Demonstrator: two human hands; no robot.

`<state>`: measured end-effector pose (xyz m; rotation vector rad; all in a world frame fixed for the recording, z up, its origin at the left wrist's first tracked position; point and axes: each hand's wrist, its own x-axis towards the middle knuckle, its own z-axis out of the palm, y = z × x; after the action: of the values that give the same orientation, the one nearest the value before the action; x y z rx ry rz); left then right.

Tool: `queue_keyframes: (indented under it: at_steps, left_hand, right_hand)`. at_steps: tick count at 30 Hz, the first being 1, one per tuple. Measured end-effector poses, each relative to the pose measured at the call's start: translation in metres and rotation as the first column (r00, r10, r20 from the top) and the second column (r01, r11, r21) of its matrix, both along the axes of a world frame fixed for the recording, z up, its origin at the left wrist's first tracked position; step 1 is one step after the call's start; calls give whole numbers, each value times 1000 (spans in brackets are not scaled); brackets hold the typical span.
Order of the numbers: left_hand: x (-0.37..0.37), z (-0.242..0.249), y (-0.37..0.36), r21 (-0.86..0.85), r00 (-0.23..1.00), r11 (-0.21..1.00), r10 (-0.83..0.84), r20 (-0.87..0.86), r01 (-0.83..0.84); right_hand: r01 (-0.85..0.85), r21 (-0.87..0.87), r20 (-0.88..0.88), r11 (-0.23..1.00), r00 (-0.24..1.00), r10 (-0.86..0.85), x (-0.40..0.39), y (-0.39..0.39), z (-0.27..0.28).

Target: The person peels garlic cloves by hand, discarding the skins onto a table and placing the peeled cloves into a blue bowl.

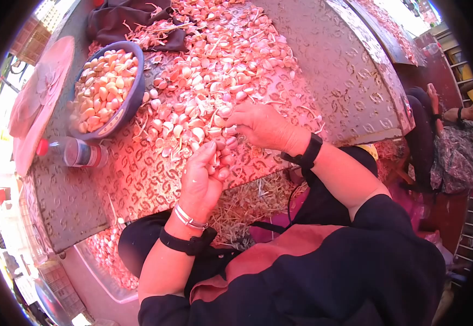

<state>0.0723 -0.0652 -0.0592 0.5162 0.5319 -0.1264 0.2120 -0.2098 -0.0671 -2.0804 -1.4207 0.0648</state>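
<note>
Garlic cloves (236,60), many still in their skins, are spread in a long heap over the patterned metal table. My left hand (198,176) is curled palm up at the near side of the heap, its fingers closed around a garlic clove that is mostly hidden. My right hand (263,127) reaches in from the right, back upward. Its thumb and fingertips close on a clove (225,111) at the edge of the heap. The two hands are close together, slightly apart.
A blue bowl (138,81) of peeled cloves stands at the left, beside a plastic bottle (87,154) lying down and a pink hat (41,103). Dark cloth (119,24) lies at the back. Below left is a tub (119,298) of garlic. Another person (451,146) sits at the right.
</note>
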Motion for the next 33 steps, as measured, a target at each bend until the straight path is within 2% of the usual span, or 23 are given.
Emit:
queue_keyframes:
  at_steps: [1,3,5,7,8,10,11,13,14,15,17,18,22,24,25,27,28,29,31,32,33]
  left_hand:
    - [-1,2,1,-1,1000,1000,0,0,0]
    - [-3,7,3,135,997,990,44,-69,-34]
    - [-5,7,6,156,995,987,56,-77,-43]
    - [-5,7,7,174,994,983,72,-82,-57]
    - [-5,9,7,159,995,986,69,-73,-57]
    - [-5,9,8,145,995,987,74,-65,-64]
    - [-6,8,9,122,999,992,39,-35,-35]
    - [-5,7,9,103,1000,995,5,-6,-5]
    - [-5,6,8,129,1000,992,-4,1,4]
    - [-5,5,6,153,1000,988,-15,8,13]
    - [-5,12,1,191,1000,982,8,-9,-7]
    - [-4,15,-1,228,999,973,32,-21,-26]
    - [-5,19,-4,223,999,975,4,-39,5]
    - [-5,17,-1,215,1000,977,7,-6,-6]
    - [-5,17,3,215,1000,977,4,-7,-2]
    - [-5,20,10,241,999,970,32,-20,-26]
    - [-4,24,11,231,998,972,56,-18,-51]
    - [-3,22,12,232,998,971,57,-20,-51]
    - [-2,16,12,127,996,988,88,-35,-83]
    - [-2,22,11,191,998,981,34,-44,-25]
    - [-1,28,10,251,998,967,-19,-53,32]
  right_hand:
    - [0,-1,0,1000,1000,0,-6,3,-2]
    - [-10,-82,207,997,978,27,-14,7,-11]
    - [14,-83,182,996,983,1,-10,6,-14]
    - [82,-118,53,990,996,-76,-4,1,-11]
    - [79,-118,56,990,996,-73,-4,0,-9]
    - [192,2,-307,981,934,-182,-5,0,-2]
    - [188,4,-307,982,935,-177,-7,2,0]
    - [220,138,-695,966,716,-64,-16,5,7]
    - [171,115,-833,979,553,2,-20,6,22]
    - [173,116,-834,978,551,2,-23,6,25]
    - [106,209,-884,972,446,142,-28,8,28]
    - [92,224,-826,970,546,139,-29,7,28]
    - [138,165,-865,977,496,76,-30,5,44]
    - [190,253,-931,949,314,185,-26,5,49]
    - [194,252,-932,948,314,183,-25,3,55]
    - [104,237,-961,966,169,218,-21,-3,76]
    - [58,269,-956,961,138,259,-31,-5,89]
    - [9,289,-957,957,20,289,-44,-6,107]
    - [-107,386,-902,916,-251,351,-69,-11,135]
    - [-167,469,-858,867,-321,401,-79,-14,135]
    - [-310,437,-898,844,-206,389,-80,-19,144]
